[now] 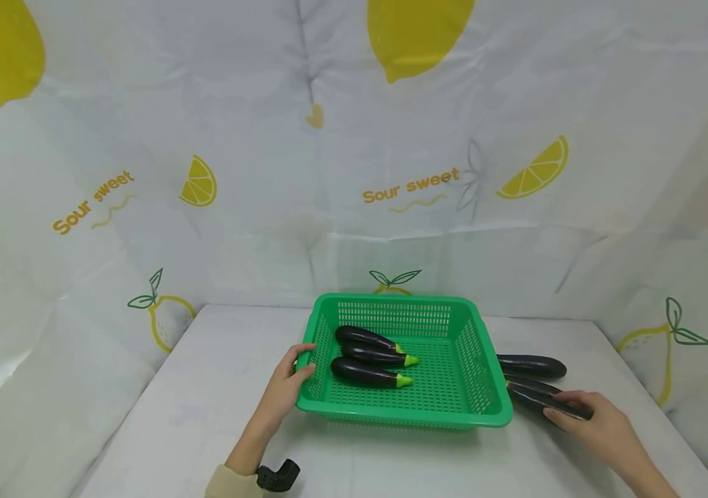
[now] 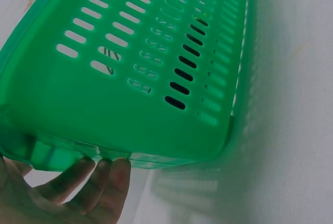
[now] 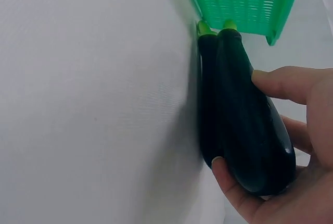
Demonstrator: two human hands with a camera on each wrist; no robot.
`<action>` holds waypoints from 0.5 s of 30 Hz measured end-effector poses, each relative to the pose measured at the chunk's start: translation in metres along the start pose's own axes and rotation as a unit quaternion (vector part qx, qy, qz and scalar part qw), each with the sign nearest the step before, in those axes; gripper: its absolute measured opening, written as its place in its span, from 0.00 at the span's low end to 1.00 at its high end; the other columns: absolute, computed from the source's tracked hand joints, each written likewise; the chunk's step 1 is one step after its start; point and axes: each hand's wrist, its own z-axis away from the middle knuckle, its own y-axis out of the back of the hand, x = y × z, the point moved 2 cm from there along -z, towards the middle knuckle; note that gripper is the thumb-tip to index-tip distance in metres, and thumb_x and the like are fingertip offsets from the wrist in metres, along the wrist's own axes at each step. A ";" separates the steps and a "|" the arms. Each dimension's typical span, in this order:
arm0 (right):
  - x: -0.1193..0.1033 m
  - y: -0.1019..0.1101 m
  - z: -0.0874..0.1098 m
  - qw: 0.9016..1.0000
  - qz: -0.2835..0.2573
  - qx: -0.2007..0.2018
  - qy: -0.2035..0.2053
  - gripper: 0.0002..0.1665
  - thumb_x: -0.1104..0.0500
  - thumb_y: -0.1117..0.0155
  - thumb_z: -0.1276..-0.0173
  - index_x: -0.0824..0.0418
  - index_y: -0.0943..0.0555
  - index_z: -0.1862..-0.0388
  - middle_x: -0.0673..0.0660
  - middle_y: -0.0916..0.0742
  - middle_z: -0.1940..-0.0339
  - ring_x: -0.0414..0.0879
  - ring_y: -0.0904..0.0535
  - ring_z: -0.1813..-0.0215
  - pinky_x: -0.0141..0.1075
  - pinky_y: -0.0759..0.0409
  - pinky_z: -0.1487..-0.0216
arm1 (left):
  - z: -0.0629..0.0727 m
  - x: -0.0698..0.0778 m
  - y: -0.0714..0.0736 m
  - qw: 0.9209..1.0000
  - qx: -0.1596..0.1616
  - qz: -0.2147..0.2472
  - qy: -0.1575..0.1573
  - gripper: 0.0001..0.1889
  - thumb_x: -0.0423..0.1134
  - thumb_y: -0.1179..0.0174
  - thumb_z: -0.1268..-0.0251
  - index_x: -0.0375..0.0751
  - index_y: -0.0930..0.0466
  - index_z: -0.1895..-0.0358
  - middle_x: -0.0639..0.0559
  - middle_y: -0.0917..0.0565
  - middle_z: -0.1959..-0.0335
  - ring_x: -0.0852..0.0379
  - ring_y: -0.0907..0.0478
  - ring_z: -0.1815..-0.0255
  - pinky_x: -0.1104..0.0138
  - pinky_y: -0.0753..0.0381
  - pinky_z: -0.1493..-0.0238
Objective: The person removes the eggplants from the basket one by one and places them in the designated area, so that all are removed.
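A green plastic basket (image 1: 403, 416) with slotted walls stands in the middle of the table. My left hand (image 1: 280, 389) holds its left rim, the thumb and fingers curled at the edge; the left wrist view shows fingertips (image 2: 120, 174) against the basket wall (image 2: 104, 114). Three dark purple eggplants (image 1: 362, 373) with green stem ends lie inside, toward the left. Right of the basket, my right hand (image 1: 603, 423) grips an eggplant (image 3: 250, 125) near its thick end, the stem end toward the basket. Another eggplant (image 3: 208, 94) lies directly beside it, partly hidden.
A further eggplant (image 1: 534, 366) lies behind these, close to the basket's right side. The white table (image 1: 185, 415) is bounded by a hanging cloth (image 1: 254, 249) with lemon prints at the back and sides. A black strap (image 1: 279, 476) sits at my left wrist.
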 end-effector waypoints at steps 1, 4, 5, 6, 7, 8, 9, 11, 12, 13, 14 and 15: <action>0.000 -0.001 0.000 1.000 0.004 0.003 0.005 0.37 0.42 0.27 0.35 0.75 0.19 0.48 0.79 0.20 0.47 0.75 0.26 0.44 0.65 0.27 0.46 | 0.000 0.000 0.000 1.000 0.000 -0.001 0.000 0.21 0.40 0.47 0.21 0.44 0.30 0.29 0.40 0.36 0.23 0.36 0.39 0.24 0.38 0.39 0.31; 0.002 -0.004 0.000 1.000 0.005 0.001 0.005 0.37 0.41 0.26 0.36 0.74 0.19 0.49 0.78 0.20 0.46 0.76 0.27 0.42 0.65 0.28 0.45 | 0.000 0.001 0.000 1.000 0.002 -0.002 0.001 0.21 0.40 0.47 0.21 0.44 0.30 0.29 0.40 0.36 0.23 0.36 0.38 0.25 0.38 0.38 0.31; 0.003 -0.004 0.000 1.000 0.006 -0.002 0.003 0.37 0.41 0.26 0.36 0.74 0.20 0.49 0.79 0.20 0.46 0.77 0.27 0.42 0.65 0.28 0.45 | 0.000 0.001 0.000 1.000 0.002 -0.003 0.001 0.21 0.40 0.47 0.21 0.44 0.29 0.29 0.39 0.36 0.23 0.36 0.37 0.25 0.38 0.37 0.32; 0.004 -0.005 0.000 1.000 0.010 -0.005 0.002 0.38 0.41 0.26 0.36 0.74 0.20 0.49 0.79 0.20 0.45 0.78 0.28 0.41 0.66 0.29 0.44 | 0.000 0.001 0.000 1.000 0.002 -0.002 0.002 0.21 0.40 0.47 0.21 0.44 0.29 0.29 0.39 0.36 0.24 0.36 0.36 0.26 0.39 0.37 0.32; 0.005 -0.006 -0.001 1.000 0.013 -0.009 0.000 0.38 0.40 0.26 0.36 0.74 0.20 0.49 0.79 0.20 0.45 0.78 0.29 0.41 0.67 0.29 0.44 | 0.000 0.000 0.000 1.000 0.002 -0.002 0.001 0.21 0.40 0.47 0.21 0.45 0.29 0.29 0.39 0.35 0.24 0.36 0.36 0.26 0.39 0.36 0.32; 0.006 -0.006 -0.001 1.000 0.015 -0.012 0.001 0.38 0.40 0.27 0.36 0.74 0.21 0.49 0.80 0.20 0.45 0.79 0.29 0.40 0.67 0.30 0.44 | 0.000 0.000 0.000 1.000 0.001 -0.002 0.001 0.21 0.40 0.47 0.21 0.45 0.29 0.29 0.39 0.35 0.24 0.37 0.35 0.27 0.39 0.36 0.32; 0.006 -0.006 -0.002 1.000 0.019 -0.015 0.002 0.37 0.40 0.27 0.35 0.74 0.21 0.50 0.80 0.20 0.45 0.79 0.30 0.41 0.68 0.30 0.44 | 0.000 0.000 0.000 1.000 0.001 -0.002 0.001 0.21 0.40 0.47 0.21 0.45 0.29 0.29 0.39 0.35 0.24 0.37 0.35 0.27 0.39 0.35 0.33; 0.008 -0.006 -0.003 1.000 0.025 -0.014 0.006 0.37 0.40 0.28 0.35 0.75 0.21 0.50 0.80 0.20 0.46 0.80 0.29 0.41 0.68 0.30 0.44 | 0.000 0.000 0.000 1.000 0.001 -0.002 -0.001 0.21 0.40 0.47 0.21 0.45 0.29 0.29 0.39 0.35 0.24 0.37 0.34 0.28 0.40 0.34 0.33; 0.009 -0.006 -0.003 0.999 0.029 -0.012 0.009 0.37 0.40 0.28 0.35 0.75 0.21 0.51 0.80 0.20 0.46 0.80 0.29 0.41 0.68 0.29 0.45 | 0.000 0.000 0.000 1.000 0.001 -0.002 -0.002 0.21 0.40 0.47 0.21 0.45 0.29 0.29 0.39 0.35 0.24 0.37 0.34 0.28 0.40 0.35 0.33; 0.009 -0.006 -0.003 0.999 0.030 -0.010 0.010 0.37 0.40 0.28 0.35 0.75 0.21 0.51 0.80 0.20 0.47 0.79 0.28 0.42 0.68 0.29 0.45 | 0.000 0.000 0.000 1.000 0.002 -0.003 -0.002 0.21 0.40 0.47 0.21 0.45 0.29 0.29 0.39 0.35 0.24 0.37 0.34 0.27 0.39 0.35 0.33; 0.010 -0.005 -0.004 0.999 0.032 -0.011 0.008 0.37 0.40 0.28 0.35 0.75 0.21 0.51 0.80 0.20 0.47 0.79 0.28 0.42 0.68 0.29 0.46 | 0.000 0.000 0.000 1.000 0.002 -0.003 -0.002 0.21 0.40 0.46 0.21 0.45 0.29 0.30 0.39 0.35 0.24 0.37 0.34 0.27 0.39 0.35 0.33; 0.011 -0.005 -0.004 0.999 0.034 -0.012 0.005 0.38 0.40 0.28 0.36 0.75 0.21 0.51 0.80 0.20 0.48 0.79 0.28 0.43 0.67 0.29 0.46 | -0.001 -0.001 0.000 1.000 0.002 -0.003 -0.002 0.21 0.40 0.46 0.21 0.45 0.29 0.30 0.39 0.35 0.24 0.37 0.35 0.27 0.39 0.35 0.33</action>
